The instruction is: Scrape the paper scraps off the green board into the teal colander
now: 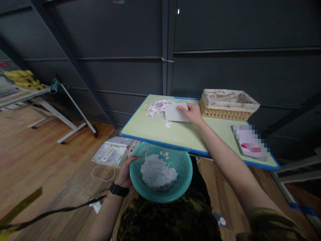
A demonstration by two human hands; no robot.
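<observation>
Your right hand (192, 113) is over the light green table (150, 129), and it pinches a white card (175, 113). Your thumb is pressed flat on top of the card, and the other fingers are tucked under it, where they can't be seen well. The card is near the middle of the table, tilted a little. Its left side covers part of a messy pile of white and pink paper scraps (156, 107). A few small white bits (168, 125) lie just in front of the card.

Your left hand (126, 172) holds the left side of a teal plastic colander (187, 179). Your thumb is over the rim; I can't tell how the hidden fingers are bent. The colander is in front of your body, by the near edge of the table. Inside it is a big heap of little white paper pieces (159, 174), with a few loose ones up the far side.

To the right of the card is a wicker basket (227, 113) with a cloth lining. An open white box (110, 154) is low down, left of the colander. You wear a black wristband (119, 190) on your left wrist.
</observation>
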